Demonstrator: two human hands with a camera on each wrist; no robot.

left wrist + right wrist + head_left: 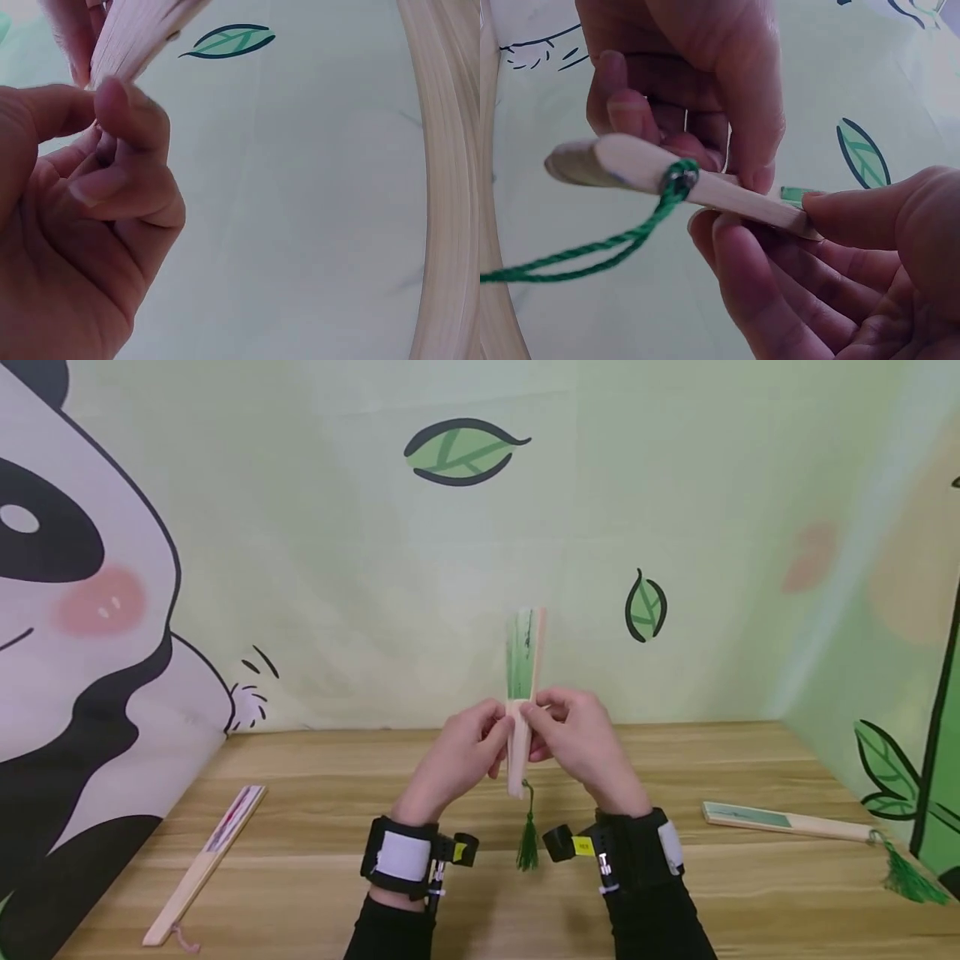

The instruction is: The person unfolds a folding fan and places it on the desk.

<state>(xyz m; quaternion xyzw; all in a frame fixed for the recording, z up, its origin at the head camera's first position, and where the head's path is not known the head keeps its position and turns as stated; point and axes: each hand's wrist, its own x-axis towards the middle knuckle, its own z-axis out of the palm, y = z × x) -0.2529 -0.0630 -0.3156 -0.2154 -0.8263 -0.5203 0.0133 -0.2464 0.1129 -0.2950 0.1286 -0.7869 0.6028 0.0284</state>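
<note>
Between both hands a folding fan (519,735) stands nearly upright above the table, its green leaf only slightly spread at the top. My left hand (467,745) pinches the wooden ribs from the left with thumb and fingers. From the right, my right hand (581,735) pinches them at about the same height, thumb on the near face. A green tassel (528,843) hangs from the fan's lower end. In the right wrist view the tassel's green cord (630,240) loops through the rivet end of the ribs (622,161). The left wrist view shows only the wooden ribs (142,34).
On the wooden table (300,860) a folded fan with a pink cord (202,868) lies at the left. Another folded fan with a green tassel (787,822) lies at the right. A printed backdrop (337,568) with a panda and leaves stands behind.
</note>
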